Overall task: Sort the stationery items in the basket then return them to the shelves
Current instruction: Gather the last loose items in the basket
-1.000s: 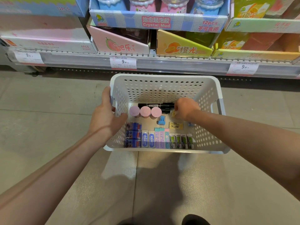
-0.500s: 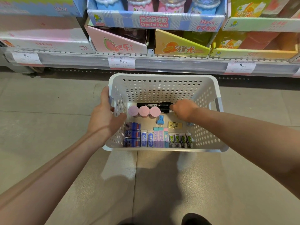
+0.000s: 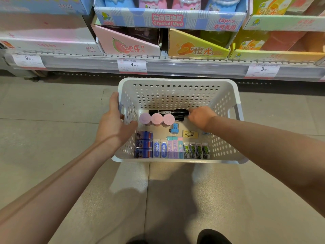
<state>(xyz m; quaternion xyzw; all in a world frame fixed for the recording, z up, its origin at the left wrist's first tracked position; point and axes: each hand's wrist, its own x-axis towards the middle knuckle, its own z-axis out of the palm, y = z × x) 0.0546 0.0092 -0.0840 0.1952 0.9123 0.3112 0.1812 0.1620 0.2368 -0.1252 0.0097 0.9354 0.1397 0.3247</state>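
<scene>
Two hands work the white basket on the floor: the left hand clasps its left rim, the right hand meets the black markers at the back, its grip hidden. Sorting looks underway; next, loose pieces need grouping.

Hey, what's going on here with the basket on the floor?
A person is sorting small stationery in a white perforated basket that sits on the floor in front of a shop shelf. The left hand grips the basket's left wall. The right hand is inside, at the end of the black markers by the far wall; its fingers are hidden. Three pink round-topped items and rows of small packs are already lined up, while a blue item and a yellow one lie loose.
</scene>
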